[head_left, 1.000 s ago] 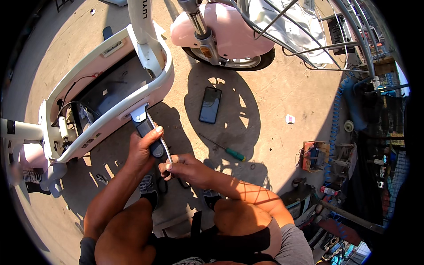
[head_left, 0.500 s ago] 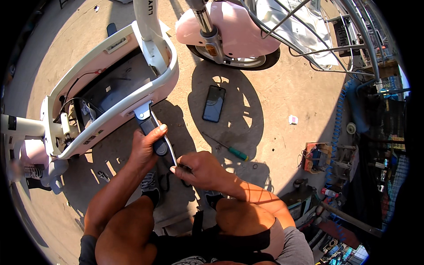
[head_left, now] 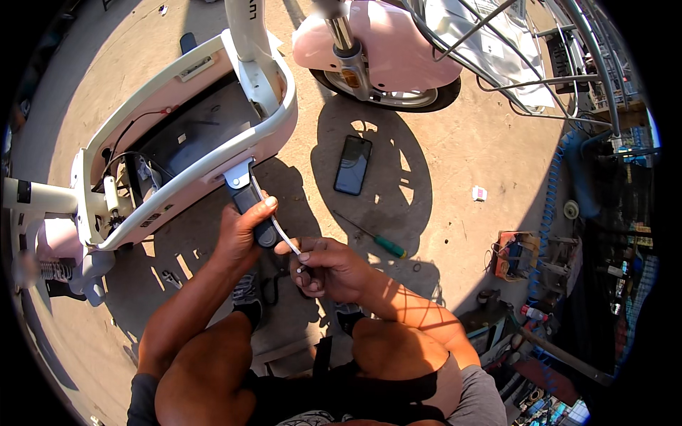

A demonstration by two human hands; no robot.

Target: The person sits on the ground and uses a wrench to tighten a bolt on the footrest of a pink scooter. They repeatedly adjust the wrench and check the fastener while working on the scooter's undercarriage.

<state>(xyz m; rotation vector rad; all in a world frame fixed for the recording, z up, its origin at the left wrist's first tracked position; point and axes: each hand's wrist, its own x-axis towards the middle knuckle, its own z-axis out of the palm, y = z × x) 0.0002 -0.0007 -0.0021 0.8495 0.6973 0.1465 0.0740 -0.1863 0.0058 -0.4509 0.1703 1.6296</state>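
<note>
A dark grey folding foot pedal (head_left: 248,200) sticks out from the side of a white and pink scooter frame (head_left: 186,175) with an open battery compartment. My left hand (head_left: 243,231) is closed on the pedal, thumb over its top. My right hand (head_left: 327,270) has thumb and fingers closed on the lower end of a thin, pale, bent strip or rod (head_left: 286,240) that runs along the pedal's right edge to its hinge. A green-handled screwdriver (head_left: 389,247) and a black phone (head_left: 353,165) lie on the ground beyond my hands.
Above are a pink mudguard and wheel (head_left: 398,50) and a wire basket (head_left: 526,78). At right, a box of parts (head_left: 516,255), a coiled blue hose (head_left: 550,184) and clutter line the shade. My knees and shoes are below; a small white packet (head_left: 479,194) lies on concrete.
My right hand has moved slightly right and turned, showing more fingers, and the strip now bends away from the pedal. The whole view has shifted a little to the right.
</note>
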